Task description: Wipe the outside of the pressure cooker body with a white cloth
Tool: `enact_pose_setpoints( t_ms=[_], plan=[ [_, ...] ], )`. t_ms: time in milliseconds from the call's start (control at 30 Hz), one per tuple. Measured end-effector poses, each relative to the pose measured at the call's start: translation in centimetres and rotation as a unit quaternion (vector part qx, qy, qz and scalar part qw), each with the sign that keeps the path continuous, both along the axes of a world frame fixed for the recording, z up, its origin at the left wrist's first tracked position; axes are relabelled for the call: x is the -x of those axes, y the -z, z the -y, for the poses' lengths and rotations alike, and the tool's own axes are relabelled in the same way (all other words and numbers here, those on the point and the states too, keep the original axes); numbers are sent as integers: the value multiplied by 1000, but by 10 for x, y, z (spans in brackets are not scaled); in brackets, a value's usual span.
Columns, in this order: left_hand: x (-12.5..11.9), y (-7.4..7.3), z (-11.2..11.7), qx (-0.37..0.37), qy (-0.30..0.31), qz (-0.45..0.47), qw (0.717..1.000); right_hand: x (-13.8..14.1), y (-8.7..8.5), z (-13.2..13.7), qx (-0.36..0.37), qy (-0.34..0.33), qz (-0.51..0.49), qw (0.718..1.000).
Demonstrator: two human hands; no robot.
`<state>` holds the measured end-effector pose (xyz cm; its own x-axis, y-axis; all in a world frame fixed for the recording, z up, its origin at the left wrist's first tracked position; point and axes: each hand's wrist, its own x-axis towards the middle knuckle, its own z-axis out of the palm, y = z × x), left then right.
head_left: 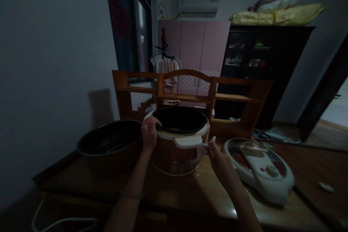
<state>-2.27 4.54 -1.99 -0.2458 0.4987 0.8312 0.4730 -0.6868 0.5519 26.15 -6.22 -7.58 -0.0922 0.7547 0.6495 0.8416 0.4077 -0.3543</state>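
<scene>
A round pressure cooker body [176, 156] with a white rim and a dark inside stands upright on the wooden table. My left hand [150, 132] is closed over the left side of its rim, the fingers bent toward the inside. By the cooker's right side, my right hand [216, 154] pinches a thin white cloth [200, 153], perhaps a tissue, which hangs against the outer wall beside the white front handle [188, 141]. Right of that hand lies the cooker lid [268, 174], white with a dark see-through top. A wide black inner pot [108, 141] sits to the left.
Behind the cooker rises a low wooden shelf rack [187, 97] along the table's back edge. A wall [59, 79] borders the left side. At the lower left there is a white cord [65, 220]. A small white object [325, 187] lies at the far right.
</scene>
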Motion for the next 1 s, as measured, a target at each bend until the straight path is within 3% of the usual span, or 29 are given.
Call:
enact_pose_setpoints(
  t_ms=[200,400,533,700,833,1000],
  plan=[
    [-1,-1,1,-2,7,6,1000,7,-3,-4,-27,7,-7,1000],
    [-1,-1,2,-11,9,9,1000,12,-6,-2,-42,31,-80,995],
    [-1,-1,2,-7,9,4,1000,14,-10,0,-24,46,-193,980],
    [0,-1,2,1,7,8,1000,15,-5,-4,4,40,-348,937],
    [0,0,1,-6,13,7,1000,15,-2,-5,9,76,-360,930],
    [0,2,-1,-8,17,13,1000,18,-8,0,18,44,-342,938]
  ],
)
